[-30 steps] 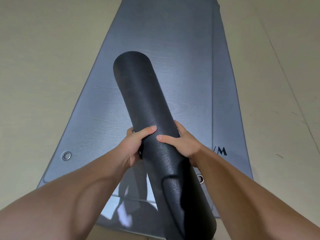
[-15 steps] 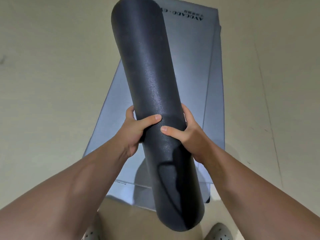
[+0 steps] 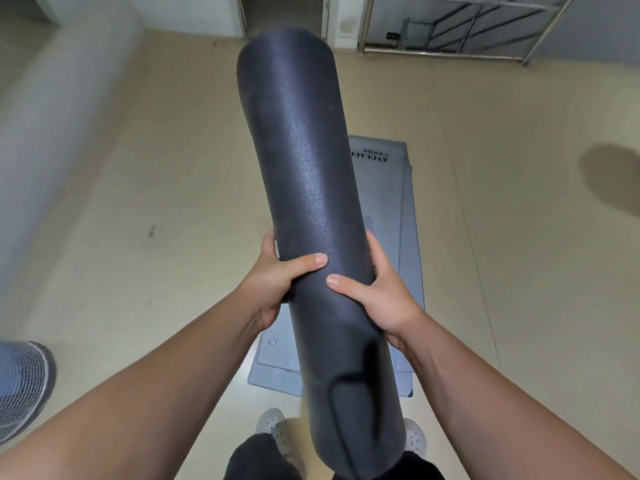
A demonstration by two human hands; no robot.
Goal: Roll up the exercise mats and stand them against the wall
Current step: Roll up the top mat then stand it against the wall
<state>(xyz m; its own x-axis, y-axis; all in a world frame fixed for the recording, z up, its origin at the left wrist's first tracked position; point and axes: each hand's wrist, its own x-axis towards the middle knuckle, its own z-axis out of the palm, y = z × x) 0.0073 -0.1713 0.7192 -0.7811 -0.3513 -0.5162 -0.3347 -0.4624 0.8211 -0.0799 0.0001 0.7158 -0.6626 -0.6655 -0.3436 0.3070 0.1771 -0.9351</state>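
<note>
A rolled-up black mat (image 3: 304, 174) is lifted in front of me, tilted with its far end up and away and its near end by my legs. My left hand (image 3: 273, 278) grips its left side at the middle, thumb across the front. My right hand (image 3: 377, 292) grips the right side at the same height, thumb across the front too. Flat grey mats (image 3: 401, 216) lie stacked on the beige floor below, partly hidden by the roll, with printed lettering at the far end and a metal eyelet (image 3: 272, 341) near the close corner.
A white wall (image 3: 52, 109) runs along the left. A doorway (image 3: 284, 12) and a metal stair railing (image 3: 460, 26) are at the far end. A fan's mesh guard (image 3: 20, 382) shows at the lower left. My shoes (image 3: 273, 427) stand at the mats' near edge.
I have stood up and raised the rolled mat higher off the floor, so the flat mats look smaller and farther below. Both hands keep the same grip. The room's far end has come into view.
</note>
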